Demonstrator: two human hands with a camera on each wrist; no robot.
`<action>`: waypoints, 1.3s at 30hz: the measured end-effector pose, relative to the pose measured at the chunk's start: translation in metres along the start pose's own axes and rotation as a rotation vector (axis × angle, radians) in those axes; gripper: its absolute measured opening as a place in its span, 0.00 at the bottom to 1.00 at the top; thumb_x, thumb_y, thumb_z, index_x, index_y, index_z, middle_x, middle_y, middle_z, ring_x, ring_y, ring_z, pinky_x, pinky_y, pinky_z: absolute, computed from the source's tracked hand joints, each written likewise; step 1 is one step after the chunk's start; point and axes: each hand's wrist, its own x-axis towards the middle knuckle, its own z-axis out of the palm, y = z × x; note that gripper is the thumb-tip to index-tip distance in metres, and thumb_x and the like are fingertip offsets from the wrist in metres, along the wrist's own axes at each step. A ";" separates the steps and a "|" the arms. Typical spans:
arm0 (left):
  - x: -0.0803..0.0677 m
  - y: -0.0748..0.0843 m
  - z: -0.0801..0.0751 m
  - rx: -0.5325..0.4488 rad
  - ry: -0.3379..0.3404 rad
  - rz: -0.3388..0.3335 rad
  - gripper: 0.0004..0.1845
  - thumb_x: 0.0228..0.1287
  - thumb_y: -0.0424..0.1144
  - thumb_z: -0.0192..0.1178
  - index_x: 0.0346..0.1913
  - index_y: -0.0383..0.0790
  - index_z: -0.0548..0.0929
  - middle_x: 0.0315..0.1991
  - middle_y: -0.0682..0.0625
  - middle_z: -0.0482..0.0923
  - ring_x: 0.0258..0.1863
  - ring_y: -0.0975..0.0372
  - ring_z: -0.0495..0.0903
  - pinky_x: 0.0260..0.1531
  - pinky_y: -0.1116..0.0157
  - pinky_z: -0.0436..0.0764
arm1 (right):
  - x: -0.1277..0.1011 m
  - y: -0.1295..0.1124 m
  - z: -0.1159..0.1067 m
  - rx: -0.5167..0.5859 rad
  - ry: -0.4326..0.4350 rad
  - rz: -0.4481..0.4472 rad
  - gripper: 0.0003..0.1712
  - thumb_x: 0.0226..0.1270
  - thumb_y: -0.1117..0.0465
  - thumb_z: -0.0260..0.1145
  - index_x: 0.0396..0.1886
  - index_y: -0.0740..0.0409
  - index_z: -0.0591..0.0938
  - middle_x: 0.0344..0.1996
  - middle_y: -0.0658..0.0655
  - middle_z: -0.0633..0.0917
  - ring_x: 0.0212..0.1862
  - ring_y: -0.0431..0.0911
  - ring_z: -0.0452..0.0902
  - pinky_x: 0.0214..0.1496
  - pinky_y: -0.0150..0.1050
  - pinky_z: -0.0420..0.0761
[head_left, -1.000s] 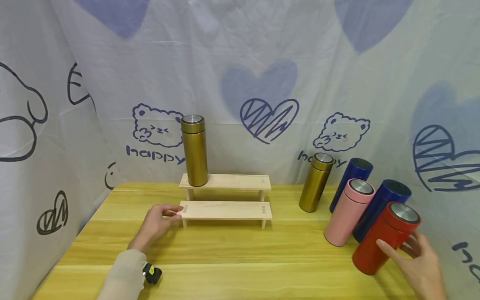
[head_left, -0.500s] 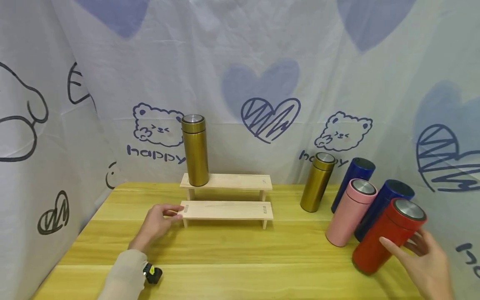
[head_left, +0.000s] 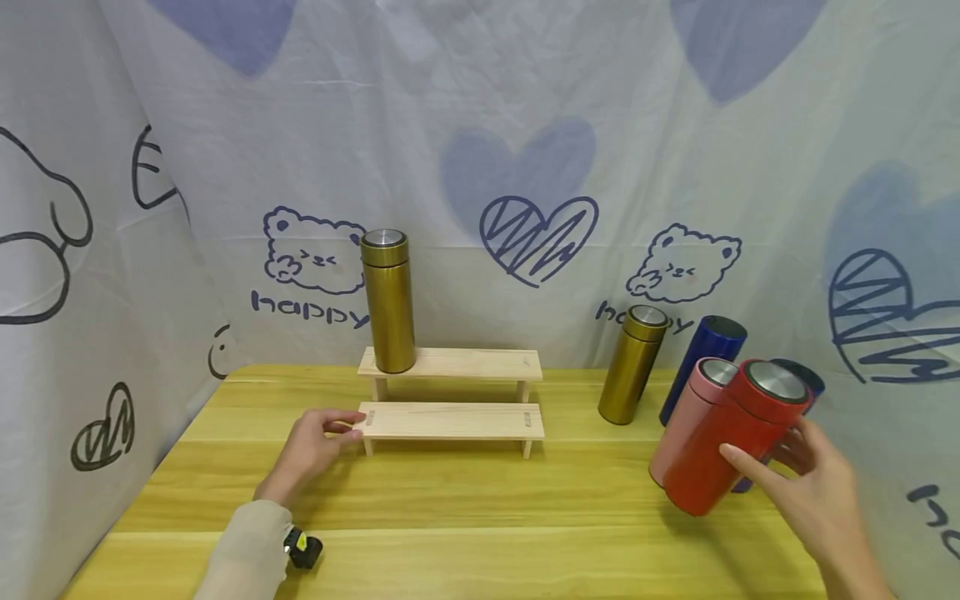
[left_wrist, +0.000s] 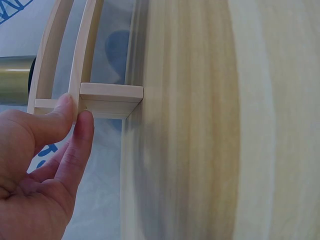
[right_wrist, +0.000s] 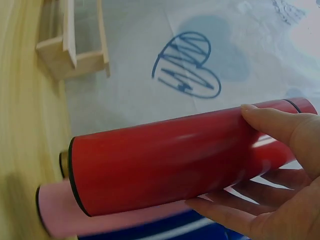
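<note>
Gripping the red flask [head_left: 731, 437] around its upper body, the right hand [head_left: 813, 492] held it tilted and lifted clear of the wooden surface [head_left: 465, 508] at the near right; thumb on the near side, fingers curled round the far side, so that grip was grasping the flask. In the right wrist view the red flask [right_wrist: 175, 155] crossed in front of the pink flask [right_wrist: 65, 212].

Near left, a black and yellow object [head_left: 303, 550] lay on the surface beside the beige sleeve [head_left: 251, 554]. Just beyond it, the left hand [head_left: 311, 446] pinched the left end of the lower step of the wooden riser [head_left: 450, 420]; the left wrist view showed thumb and forefinger [left_wrist: 80, 145] closed on the riser's end leg [left_wrist: 111, 99], so that grip was grasping the riser.

Behind the red flask stood the pink flask [head_left: 686, 433], then two blue flasks [head_left: 705, 358], the nearer one mostly hidden. Left of these, a gold flask [head_left: 632, 363] stood on the surface. A second gold flask [head_left: 387, 302] stood upright on the left end of the upper step. Farthest, a printed cloth [head_left: 525, 167] hung as backdrop.
</note>
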 end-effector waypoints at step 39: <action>0.006 0.004 0.011 0.011 0.040 0.087 0.13 0.58 0.34 0.66 0.47 0.40 0.86 0.48 0.42 0.84 0.45 0.51 0.83 0.39 0.62 0.85 | 0.046 -0.136 0.090 0.376 -0.191 -0.366 0.45 0.54 0.42 0.71 0.70 0.38 0.62 0.61 0.52 0.76 0.61 0.50 0.73 0.63 0.56 0.74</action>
